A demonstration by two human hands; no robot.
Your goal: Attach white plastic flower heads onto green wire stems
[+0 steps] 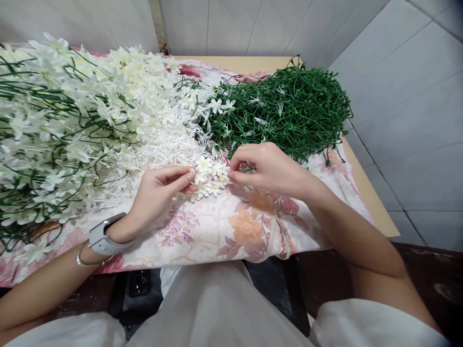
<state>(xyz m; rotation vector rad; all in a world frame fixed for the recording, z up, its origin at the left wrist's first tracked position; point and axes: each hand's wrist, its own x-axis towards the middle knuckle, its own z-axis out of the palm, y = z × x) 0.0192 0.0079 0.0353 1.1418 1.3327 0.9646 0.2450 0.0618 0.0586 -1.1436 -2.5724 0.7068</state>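
A small cluster of white artificial flowers (211, 178) lies between my two hands, low over the cloth. My left hand (159, 190), with a watch on its wrist, pinches a white flower at the cluster's left edge between thumb and forefinger. My right hand (269, 168) is closed in a pinch at the right edge of the cluster. What sits between its fingertips is too small to make out. Just behind the hands spreads a heap of thin white stamen pieces (162, 147). A pile of green plastic stems (292, 113) lies beyond my right hand.
Finished-looking white flowers on green stems (54, 125) fill the left side. Loose white petals (139, 79) are heaped at the back. A floral cloth (249, 226) covers the table board (372, 193). Tiled walls (408, 111) stand behind and to the right.
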